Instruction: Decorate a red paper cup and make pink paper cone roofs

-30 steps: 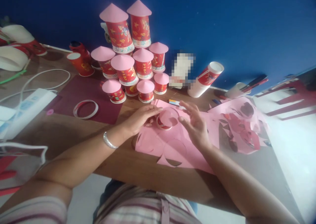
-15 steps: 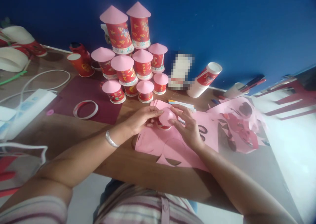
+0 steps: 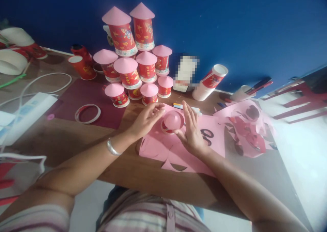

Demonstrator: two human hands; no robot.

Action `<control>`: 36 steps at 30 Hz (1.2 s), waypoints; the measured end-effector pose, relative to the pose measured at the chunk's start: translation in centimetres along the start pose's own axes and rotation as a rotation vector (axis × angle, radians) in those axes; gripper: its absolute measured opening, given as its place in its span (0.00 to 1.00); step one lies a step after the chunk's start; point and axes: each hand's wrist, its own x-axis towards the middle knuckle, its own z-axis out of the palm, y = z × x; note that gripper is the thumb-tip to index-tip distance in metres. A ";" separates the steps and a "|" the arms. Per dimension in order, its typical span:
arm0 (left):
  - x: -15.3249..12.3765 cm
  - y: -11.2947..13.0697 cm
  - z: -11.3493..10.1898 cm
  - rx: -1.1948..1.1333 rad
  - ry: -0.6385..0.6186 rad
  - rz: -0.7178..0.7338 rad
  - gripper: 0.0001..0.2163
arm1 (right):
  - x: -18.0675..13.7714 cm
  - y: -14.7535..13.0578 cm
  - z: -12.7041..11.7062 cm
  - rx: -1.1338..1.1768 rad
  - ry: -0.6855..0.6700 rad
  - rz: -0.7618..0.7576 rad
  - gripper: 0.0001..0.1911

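A small red paper cup with a pink paper cone lid point(image 3: 173, 120) stands on a cut pink paper sheet point(image 3: 155, 148) at the table's middle. My left hand point(image 3: 146, 120) lies just left of it, fingers stretched out, the tips near the cone's upper left rim. On the cone's right side my right hand point(image 3: 191, 132) stands edge-on with straight fingers, its thumb at the cup's front base. Neither hand wraps round the cup. Black-handled scissors point(image 3: 207, 136) lie on the pink sheet just right of my right hand.
Several red cups with pink cone lids point(image 3: 133, 72) are stacked behind against the blue wall. A tape ring point(image 3: 87, 113) and a white power strip point(image 3: 28, 111) lie left. A tipped cup point(image 3: 211, 81), markers point(image 3: 185, 106) and pink scraps point(image 3: 245, 126) lie right.
Both hands pinched the pink cone on the cup half a second ago; now the fingers have straightened and lie beside it. The right hand's shift uncovered the scissors.
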 end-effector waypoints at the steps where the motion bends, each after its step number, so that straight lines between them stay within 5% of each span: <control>1: -0.2 0.0 0.0 0.108 0.002 0.129 0.21 | 0.0 0.0 0.2 -0.026 0.001 -0.032 0.48; 4: -0.5 -0.1 0.3 0.393 -0.065 0.392 0.27 | 0.1 -0.2 0.7 -0.094 0.001 -0.070 0.52; 11: -0.3 -1.1 0.7 0.588 -0.224 0.562 0.30 | 0.0 -0.3 1.1 -0.133 -0.012 -0.068 0.50; 25: 0.3 -0.7 -0.2 0.503 -0.249 0.594 0.29 | 1.2 -0.3 -1.7 0.002 -0.039 -0.035 0.41; 36: 0.3 -0.2 -0.2 0.554 -0.248 0.567 0.26 | 0.6 -0.4 -0.8 0.084 -0.010 0.018 0.33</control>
